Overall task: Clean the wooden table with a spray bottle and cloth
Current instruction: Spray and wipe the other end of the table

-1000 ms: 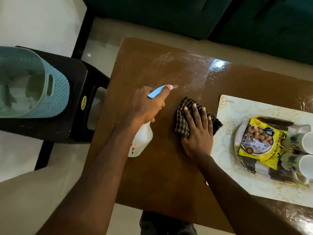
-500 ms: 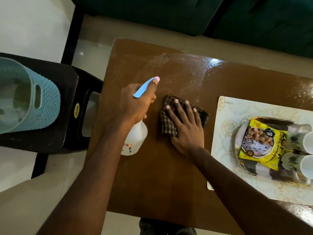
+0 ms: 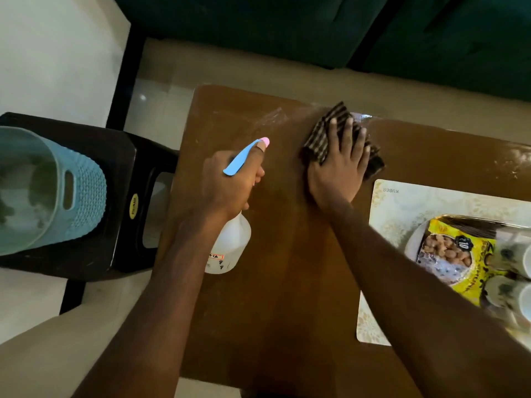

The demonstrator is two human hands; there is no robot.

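Cloth (image 3: 317,137) just slid from mid-surface (image 3: 287,297) up to the far edge under the flat, spread right hand (image 3: 337,175), so wiping's underway, and the left hand (image 3: 230,191) stays wrapped round the bottle (image 3: 231,248) by the left edge.

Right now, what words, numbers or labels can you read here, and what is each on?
"KUBER": corner of the placemat, upside down from here.
"10": dark badge on the yellow snack packet.
Too blurred: the packet's other lettering, the spray bottle label, the yellow sticker on the dark stool.
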